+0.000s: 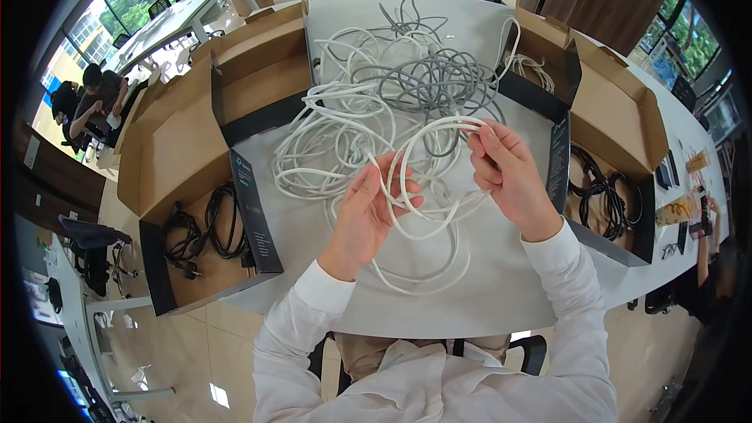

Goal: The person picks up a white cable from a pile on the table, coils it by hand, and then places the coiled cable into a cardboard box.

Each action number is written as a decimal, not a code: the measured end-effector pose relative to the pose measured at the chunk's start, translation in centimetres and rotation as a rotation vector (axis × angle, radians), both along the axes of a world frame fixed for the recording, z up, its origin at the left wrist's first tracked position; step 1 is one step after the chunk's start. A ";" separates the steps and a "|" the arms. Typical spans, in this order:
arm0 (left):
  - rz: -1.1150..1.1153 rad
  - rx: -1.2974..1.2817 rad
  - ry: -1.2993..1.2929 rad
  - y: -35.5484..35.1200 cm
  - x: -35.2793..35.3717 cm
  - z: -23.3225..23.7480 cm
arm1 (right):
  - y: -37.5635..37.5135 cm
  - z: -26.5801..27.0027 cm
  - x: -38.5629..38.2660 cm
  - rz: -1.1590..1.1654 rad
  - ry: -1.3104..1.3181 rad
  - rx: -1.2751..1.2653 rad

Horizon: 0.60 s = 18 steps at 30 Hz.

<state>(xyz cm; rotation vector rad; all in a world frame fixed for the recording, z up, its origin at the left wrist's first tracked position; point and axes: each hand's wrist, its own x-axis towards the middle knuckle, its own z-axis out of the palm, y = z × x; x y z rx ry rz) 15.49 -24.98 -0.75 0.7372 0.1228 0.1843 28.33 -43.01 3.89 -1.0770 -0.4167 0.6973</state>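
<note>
Between my two hands hang loops of white cable (429, 127). My right hand (507, 176) pinches the upper part of these loops between thumb and fingers. On the other side, my left hand (366, 215) has its fingers curled around the same cable, palm partly up. More white strands droop below both hands toward the table. Just beyond my left hand lies a large tangled heap of white cables (313, 158). A bundle of grey cables (446, 82) lies tangled behind the held loops, overlapping the white heap.
Open cardboard boxes flank the table (407, 315). The left front box (262, 215) and right front box (558, 164) hold black cords. White cable lies in the right back box (540, 31); a left back box (262, 70) stands open. People sit at both sides. Drinks cups (675, 210) stand far right.
</note>
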 end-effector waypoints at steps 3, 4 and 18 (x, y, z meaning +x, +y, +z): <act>0.119 0.155 -0.056 -0.1 0.0 -0.9 | -0.2 0.7 -0.1 -0.026 -0.030 -0.002; 0.171 0.247 -0.087 -0.1 0.1 -1.1 | -0.3 0.8 0.0 -0.031 -0.045 0.007; 0.163 0.276 -0.140 0.7 -0.1 -1.2 | -0.6 1.0 -0.1 -0.087 -0.138 0.015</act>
